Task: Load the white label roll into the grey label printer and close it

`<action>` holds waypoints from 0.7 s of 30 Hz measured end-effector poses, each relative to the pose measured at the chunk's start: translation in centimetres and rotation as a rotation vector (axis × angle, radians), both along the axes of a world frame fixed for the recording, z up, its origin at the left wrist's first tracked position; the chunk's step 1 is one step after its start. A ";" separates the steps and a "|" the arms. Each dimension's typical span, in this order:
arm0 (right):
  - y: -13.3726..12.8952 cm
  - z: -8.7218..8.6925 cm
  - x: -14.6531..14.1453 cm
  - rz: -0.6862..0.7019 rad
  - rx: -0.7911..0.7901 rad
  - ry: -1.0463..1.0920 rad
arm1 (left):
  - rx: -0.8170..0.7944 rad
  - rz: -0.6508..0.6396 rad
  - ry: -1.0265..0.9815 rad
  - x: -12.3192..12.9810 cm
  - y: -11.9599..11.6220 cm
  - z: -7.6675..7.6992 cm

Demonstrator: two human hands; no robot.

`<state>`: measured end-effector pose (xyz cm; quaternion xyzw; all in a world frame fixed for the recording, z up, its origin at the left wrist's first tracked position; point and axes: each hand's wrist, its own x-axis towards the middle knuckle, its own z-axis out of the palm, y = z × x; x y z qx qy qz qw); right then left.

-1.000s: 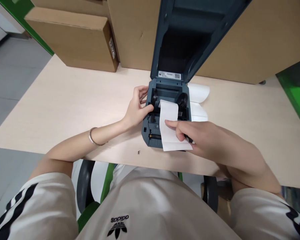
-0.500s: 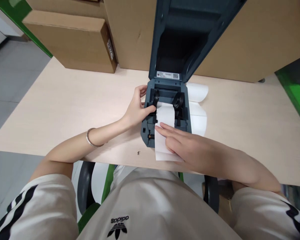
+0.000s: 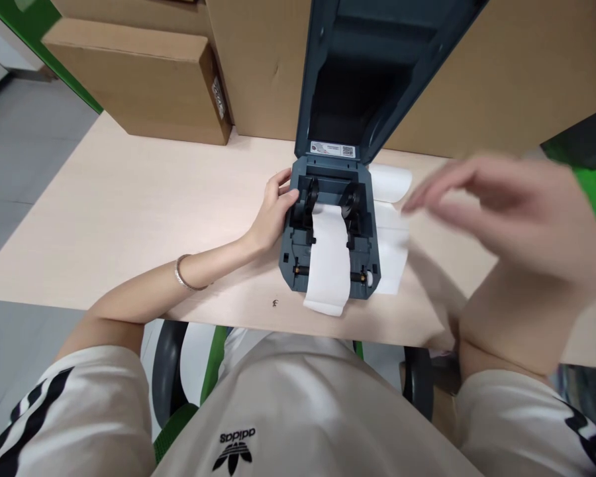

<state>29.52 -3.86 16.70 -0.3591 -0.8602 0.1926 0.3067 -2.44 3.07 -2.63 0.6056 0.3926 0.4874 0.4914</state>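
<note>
A dark grey label printer [image 3: 288, 232] stands on the table, its lid [image 3: 357, 40] raised and leaning back. From between two black roll holders, a white paper strip [image 3: 330, 265] runs forward over the roller and hangs past the printer's front edge, curling slightly. My left hand [image 3: 275, 209] grips the printer's left wall, thumb on the rim and fingers along the outside. To the right, my right hand [image 3: 506, 199] is raised above the table, blurred by motion. Its thumb and fingers look apart, and nothing shows in them.
White label paper [image 3: 391, 184] lies on the table right of the printer, with another white sheet [image 3: 390, 245] below it. A cardboard box [image 3: 144, 79] stands at the back left, and large cardboard [image 3: 477, 86] rises behind the printer. A tiny dark scrap [image 3: 275, 303] lies near the front edge.
My right hand has let go of the paper strip and moved up and to the right. My left thumb has shifted from beside the strip back to the printer's rim.
</note>
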 end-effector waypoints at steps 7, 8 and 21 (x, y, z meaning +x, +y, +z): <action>11.7 -7.6 0.6 -0.340 -0.243 0.233 | -0.030 0.048 -0.038 0.0 0.4 -1.5; 12.5 -8.2 0.5 -0.311 -0.261 0.221 | -0.038 0.057 -0.038 0.0 0.4 -1.5; 10.5 -6.6 -1.1 -0.226 -0.061 -0.003 | -0.025 0.069 -0.049 -0.6 0.9 -1.8</action>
